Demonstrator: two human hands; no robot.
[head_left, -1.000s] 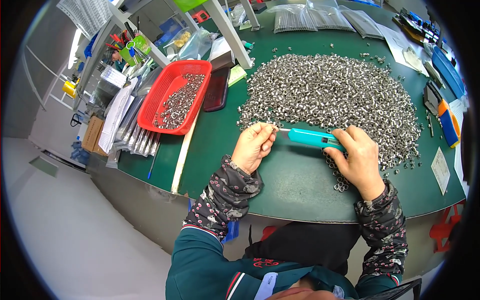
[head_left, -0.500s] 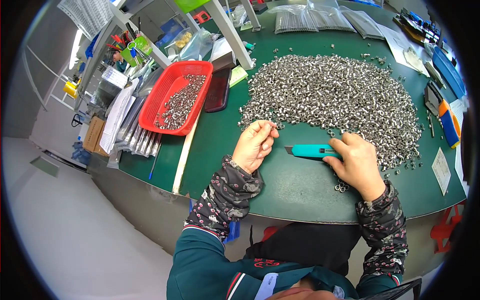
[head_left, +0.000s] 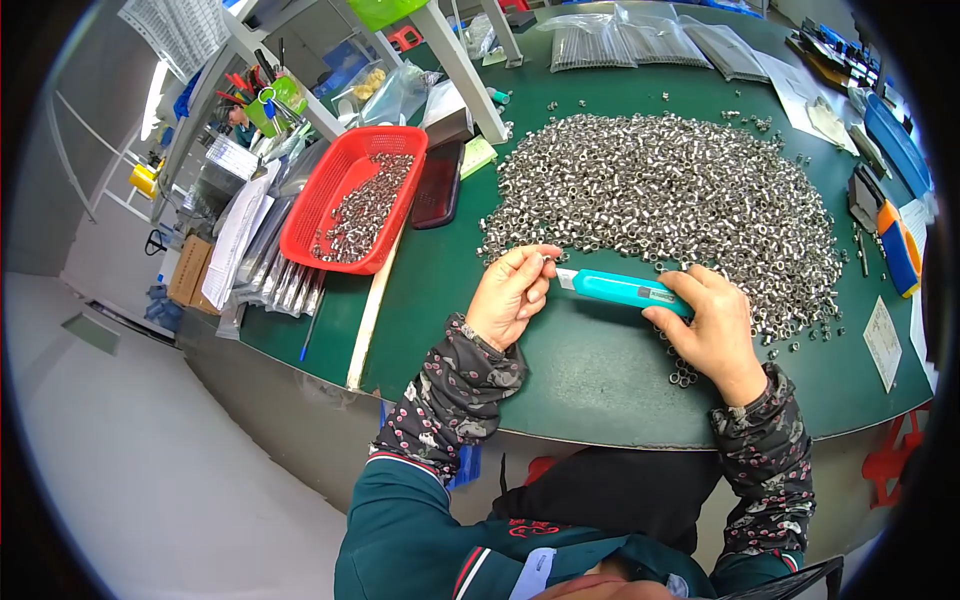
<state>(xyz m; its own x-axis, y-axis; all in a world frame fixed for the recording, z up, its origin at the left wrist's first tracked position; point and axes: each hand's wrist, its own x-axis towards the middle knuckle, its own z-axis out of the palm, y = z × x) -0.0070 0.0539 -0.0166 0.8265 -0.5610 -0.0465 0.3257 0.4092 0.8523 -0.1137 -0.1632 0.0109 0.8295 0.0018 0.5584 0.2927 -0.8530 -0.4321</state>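
My left hand (head_left: pixel 512 293) pinches a small metal ring (head_left: pixel 548 259) between thumb and fingertips, at the near left edge of a big heap of the same silvery rings (head_left: pixel 660 190). Closed around a teal utility knife (head_left: pixel 625 289) is my right hand (head_left: pixel 712 325). The knife's short blade points left, its tip right beside the pinched ring; whether it touches the ring is too small to tell. Several loose rings (head_left: pixel 683 377) lie on the green table (head_left: pixel 590 390) just left of my right wrist.
A red plastic basket (head_left: pixel 291 235) partly filled with small metal parts stands to the left, beside a dark phone-like case (head_left: pixel 437 185) and a pale wooden strip (head_left: pixel 368 325). Bagged tubes (head_left: pixel 592 42) lie at the back. To the right are a blue tray (head_left: pixel 897 150) and an orange-and-blue tool (head_left: pixel 900 250).
The knife has swung up and to the left, bringing its blade to the ring in my left hand. My left hand has barely moved.
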